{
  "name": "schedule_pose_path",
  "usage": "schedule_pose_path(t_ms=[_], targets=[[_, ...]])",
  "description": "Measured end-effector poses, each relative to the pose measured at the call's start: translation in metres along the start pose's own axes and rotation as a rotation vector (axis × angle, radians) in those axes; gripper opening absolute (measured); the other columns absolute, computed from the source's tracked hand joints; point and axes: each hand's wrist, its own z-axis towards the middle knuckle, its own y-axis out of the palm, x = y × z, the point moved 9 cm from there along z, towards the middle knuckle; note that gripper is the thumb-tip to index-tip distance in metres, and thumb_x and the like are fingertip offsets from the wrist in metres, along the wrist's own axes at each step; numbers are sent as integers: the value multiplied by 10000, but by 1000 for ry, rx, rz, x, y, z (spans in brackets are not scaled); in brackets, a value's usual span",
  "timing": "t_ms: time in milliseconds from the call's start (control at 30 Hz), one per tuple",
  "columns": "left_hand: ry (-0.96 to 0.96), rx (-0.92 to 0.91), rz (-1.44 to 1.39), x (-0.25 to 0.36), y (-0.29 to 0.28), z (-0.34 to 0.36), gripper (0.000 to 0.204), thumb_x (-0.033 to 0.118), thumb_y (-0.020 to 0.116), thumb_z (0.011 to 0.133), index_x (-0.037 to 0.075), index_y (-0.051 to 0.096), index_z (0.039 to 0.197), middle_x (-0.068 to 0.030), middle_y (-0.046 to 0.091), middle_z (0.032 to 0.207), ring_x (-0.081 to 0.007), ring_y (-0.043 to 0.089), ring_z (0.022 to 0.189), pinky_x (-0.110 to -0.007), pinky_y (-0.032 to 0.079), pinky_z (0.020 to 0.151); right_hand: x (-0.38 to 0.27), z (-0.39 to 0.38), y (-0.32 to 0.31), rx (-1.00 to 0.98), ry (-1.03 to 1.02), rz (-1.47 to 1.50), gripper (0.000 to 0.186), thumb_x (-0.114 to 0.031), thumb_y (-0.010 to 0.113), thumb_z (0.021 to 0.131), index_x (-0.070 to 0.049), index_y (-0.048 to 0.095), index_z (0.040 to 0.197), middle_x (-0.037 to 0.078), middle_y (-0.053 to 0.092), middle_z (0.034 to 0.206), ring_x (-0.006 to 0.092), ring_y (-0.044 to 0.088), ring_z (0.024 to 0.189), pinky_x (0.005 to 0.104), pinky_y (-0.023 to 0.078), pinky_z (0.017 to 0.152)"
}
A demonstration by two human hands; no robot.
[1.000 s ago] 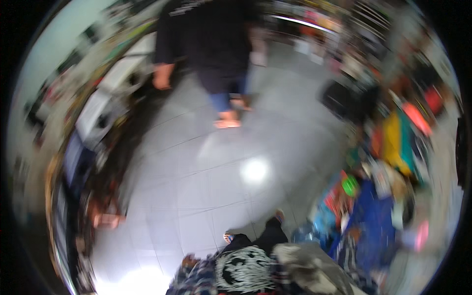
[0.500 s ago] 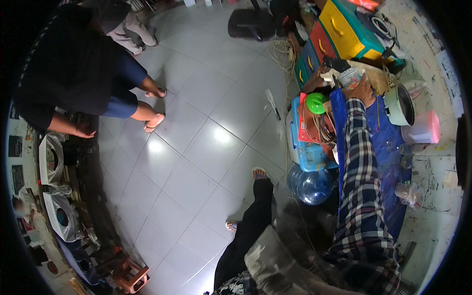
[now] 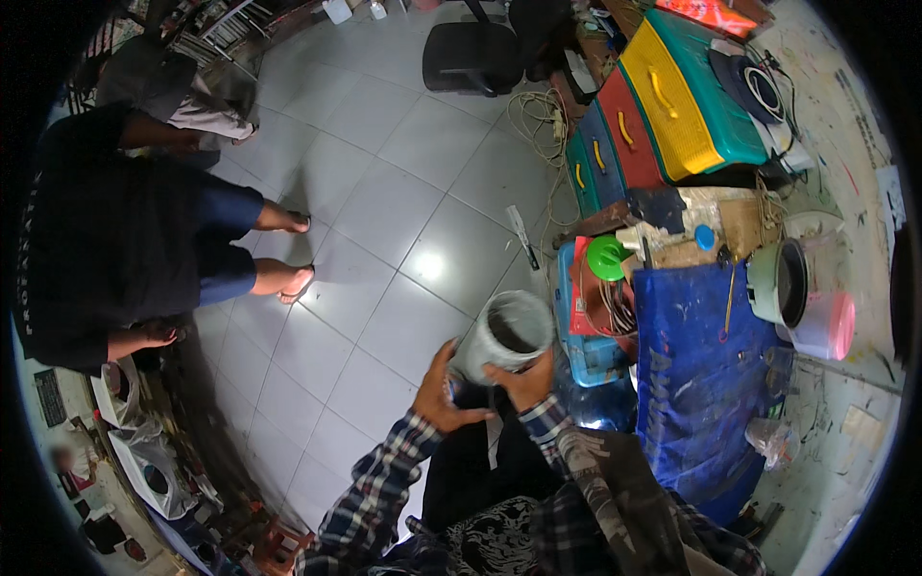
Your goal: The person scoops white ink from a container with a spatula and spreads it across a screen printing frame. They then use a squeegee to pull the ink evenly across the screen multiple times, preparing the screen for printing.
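I hold a grey-white plastic tub [image 3: 474, 356] in front of me, above the floor, its open round mouth tilted up toward me. The inside looks pale grey and stained; what lies at its bottom cannot be made out. My left hand [image 3: 440, 396] is wrapped round the lower left side, where a dark patch shows between thumb and fingers. On the right side, my right hand [image 3: 528, 381] grips the wall with its thumb toward me.
On my right, a table with a blue cover [image 3: 691, 365] bears a pale green pot [image 3: 765, 285] and a pink-lidded tub [image 3: 837, 326]. Beyond stand coloured drawers [image 3: 663, 106]. A person in dark clothes [image 3: 125, 230] stands left. A cutter-like tool [image 3: 521, 237] lies on the tiles.
My right hand has come back from the far end of the blue-covered table. Both hands now hold the tub over the floor; my left hand was out of view before.
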Motion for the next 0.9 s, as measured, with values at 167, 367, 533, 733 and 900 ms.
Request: schedule_pose_path(t_ms=[167, 367, 533, 733, 900], targets=[[-138, 118, -106, -78, -27, 110, 1135, 240, 1025, 586, -24, 374, 1477, -181, 584, 1389, -283, 578, 1315, -416, 460, 1129, 68, 92, 43, -322, 47, -3, 1389, -138, 1007, 621, -43, 84, 1655, 186, 395, 1593, 290, 414, 1468, 456, 356, 1218], [-194, 290, -191, -265, -59, 184, 1064, 69, 926, 613, -15, 351, 1504, -176, 586, 1377, -275, 605, 1284, -388, 500, 1101, 318, 277, -98, -288, 424, -422, 1206, -181, 941, 725, -91, 169, 1647, 182, 438, 1588, 320, 471, 1432, 466, 420, 1164], [33, 80, 788, -347, -61, 254, 720, 358, 843, 742, 162, 616, 1396, -77, 678, 1358, -298, 612, 1298, -458, 419, 1169, 528, 391, -283, 247, 593, -1246, 949, -366, 845, 830, -18, 371, 1575, 238, 501, 1520, 393, 484, 1414, 500, 429, 1170], [-280, -8, 850, -432, -59, 250, 765, 401, 857, 759, 183, 588, 1441, -70, 618, 1446, -300, 559, 1364, -465, 405, 1181, 649, 441, -303, 127, 506, -1460, 834, -330, 792, 843, -15, 417, 1517, 275, 554, 1410, 434, 530, 1330, 532, 467, 1098], [-157, -90, 745, -446, -44, 280, 818, 385, 875, 745, 184, 558, 1472, -57, 591, 1476, -306, 532, 1389, -486, 341, 1225, 629, 419, -331, 45, 808, -1616, 601, -274, 651, 867, -6, 521, 1390, 253, 658, 1247, 461, 652, 1138, 541, 526, 990]])
